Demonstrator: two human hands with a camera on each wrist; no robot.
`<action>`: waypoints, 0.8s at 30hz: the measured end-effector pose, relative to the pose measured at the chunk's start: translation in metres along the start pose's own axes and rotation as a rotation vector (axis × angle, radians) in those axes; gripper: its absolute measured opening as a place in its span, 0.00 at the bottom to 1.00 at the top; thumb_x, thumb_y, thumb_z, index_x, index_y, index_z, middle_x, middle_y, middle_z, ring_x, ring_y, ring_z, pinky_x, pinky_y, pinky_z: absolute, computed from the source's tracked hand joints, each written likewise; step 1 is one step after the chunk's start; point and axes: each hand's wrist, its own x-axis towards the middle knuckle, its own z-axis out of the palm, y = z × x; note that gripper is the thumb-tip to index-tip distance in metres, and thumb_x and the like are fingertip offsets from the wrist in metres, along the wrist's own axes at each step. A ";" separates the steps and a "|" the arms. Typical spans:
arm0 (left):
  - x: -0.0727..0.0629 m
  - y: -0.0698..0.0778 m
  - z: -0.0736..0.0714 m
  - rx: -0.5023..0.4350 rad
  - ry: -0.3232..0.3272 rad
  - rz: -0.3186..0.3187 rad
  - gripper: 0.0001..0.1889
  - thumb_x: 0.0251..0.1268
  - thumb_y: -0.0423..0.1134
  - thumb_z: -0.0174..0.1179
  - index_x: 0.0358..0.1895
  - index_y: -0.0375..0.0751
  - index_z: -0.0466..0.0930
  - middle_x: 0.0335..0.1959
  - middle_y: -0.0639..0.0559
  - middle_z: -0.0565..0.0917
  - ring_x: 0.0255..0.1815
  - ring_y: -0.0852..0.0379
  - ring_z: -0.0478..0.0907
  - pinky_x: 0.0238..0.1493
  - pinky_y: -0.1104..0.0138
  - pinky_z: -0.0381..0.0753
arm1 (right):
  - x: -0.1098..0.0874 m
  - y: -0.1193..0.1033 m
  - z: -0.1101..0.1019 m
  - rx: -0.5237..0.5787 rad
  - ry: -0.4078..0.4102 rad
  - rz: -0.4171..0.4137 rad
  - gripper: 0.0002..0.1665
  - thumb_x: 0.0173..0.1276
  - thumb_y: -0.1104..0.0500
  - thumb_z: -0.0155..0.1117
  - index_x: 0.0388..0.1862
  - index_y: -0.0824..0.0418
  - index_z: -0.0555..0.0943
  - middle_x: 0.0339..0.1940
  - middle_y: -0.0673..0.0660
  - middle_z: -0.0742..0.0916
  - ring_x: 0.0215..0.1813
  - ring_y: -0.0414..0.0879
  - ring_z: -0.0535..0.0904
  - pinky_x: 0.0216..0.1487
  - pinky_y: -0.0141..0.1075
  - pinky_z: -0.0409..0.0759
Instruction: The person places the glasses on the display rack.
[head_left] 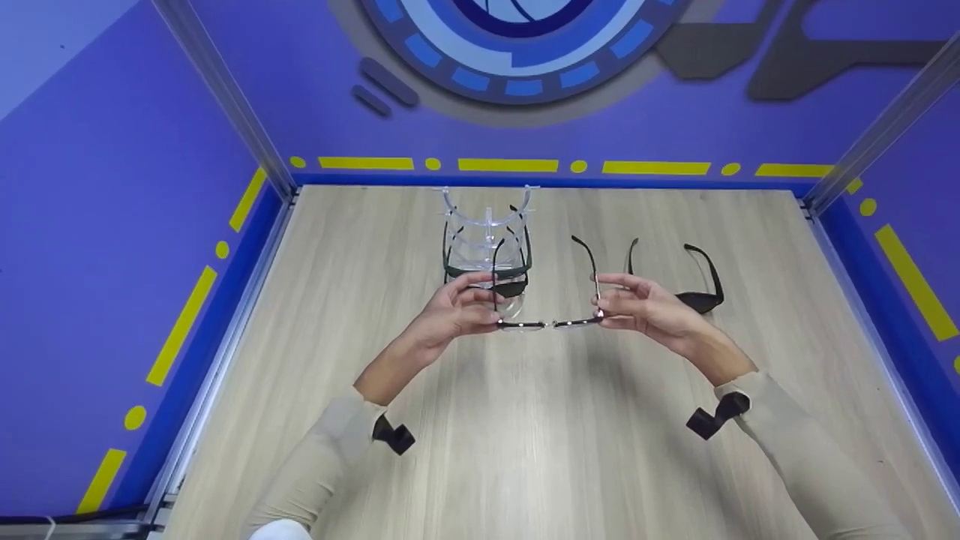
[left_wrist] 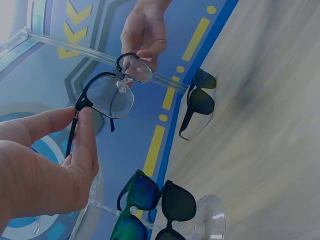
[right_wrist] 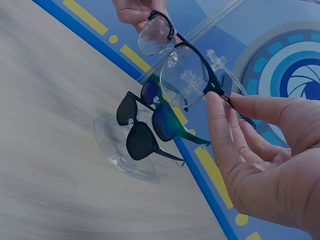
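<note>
A pair of clear-lensed eyeglasses (head_left: pixel 523 325) with black upper rims is held up over the table, temples unfolded and pointing away from me. My left hand (head_left: pixel 454 311) pinches the left temple near its hinge, and my right hand (head_left: pixel 649 307) pinches the right one likewise. In the right wrist view the thumb and fingers meet beside the black corner of the frame. Behind the left hand stands a clear plastic display stand (head_left: pixel 489 223). It carries green-framed sunglasses (right_wrist: pixel 165 122) with blue mirrored lenses and, on the tier below, black sunglasses (right_wrist: pixel 141 141).
Another pair of black sunglasses (head_left: pixel 699 301) lies on the wooden tabletop (head_left: pixel 525 450) beyond my right hand, temples open. Blue printed panels (head_left: pixel 300 90) enclose the table at the back and sides, with metal posts (head_left: pixel 225 97) at the corners.
</note>
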 end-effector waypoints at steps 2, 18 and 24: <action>-0.001 0.001 -0.002 0.002 0.005 -0.001 0.37 0.61 0.20 0.63 0.74 0.35 0.61 0.49 0.51 0.84 0.44 0.60 0.85 0.50 0.66 0.88 | 0.001 -0.002 0.003 -0.001 0.004 0.003 0.30 0.73 0.69 0.62 0.72 0.62 0.68 0.44 0.52 0.85 0.46 0.42 0.87 0.55 0.35 0.87; -0.005 0.009 -0.015 -0.017 0.020 0.032 0.36 0.62 0.21 0.62 0.74 0.32 0.60 0.48 0.50 0.83 0.44 0.57 0.85 0.47 0.66 0.89 | 0.017 -0.010 0.018 0.016 0.003 -0.015 0.34 0.74 0.70 0.61 0.75 0.67 0.61 0.42 0.51 0.88 0.43 0.42 0.88 0.51 0.34 0.88; -0.009 0.012 -0.016 -0.016 0.019 0.030 0.36 0.61 0.20 0.62 0.74 0.32 0.61 0.47 0.52 0.84 0.45 0.57 0.85 0.49 0.66 0.88 | 0.018 -0.013 0.020 0.020 0.001 -0.014 0.34 0.73 0.69 0.63 0.74 0.66 0.63 0.42 0.51 0.88 0.43 0.41 0.88 0.51 0.34 0.88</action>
